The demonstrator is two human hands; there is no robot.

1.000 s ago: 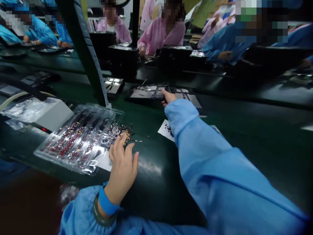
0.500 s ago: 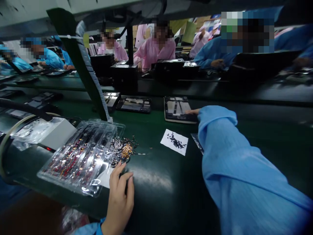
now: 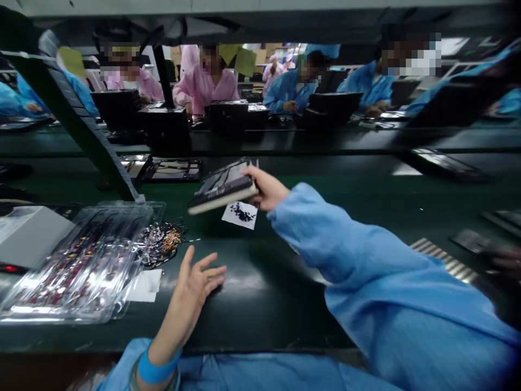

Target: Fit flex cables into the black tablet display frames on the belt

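An opened tablet [image 3: 223, 186] with a dark frame and a pale edge is held tilted above the bench. My right hand [image 3: 266, 187] grips its right end. Below it lies a white paper [image 3: 246, 221] with small black pieces [image 3: 241, 212] heaped on it. My left hand [image 3: 199, 279] is over the bench with its fingers spread, holding nothing. To its left are a loose pile of small dark and gold cable parts [image 3: 169, 239] and a white slip of paper [image 3: 145, 286].
Clear plastic trays [image 3: 81, 266] of small parts stand at the left, beside a grey-white box [image 3: 30, 233]. More opened tablets [image 3: 173, 169] lie behind, near a slanted green post [image 3: 77, 119]. A striped strip [image 3: 443, 260] lies at right. Co-workers sit across the line.
My right hand has lifted the tablet off the bench and brought it nearer, tilted. My left hand has moved away from the parts pile and spread its fingers. The view has swung right.
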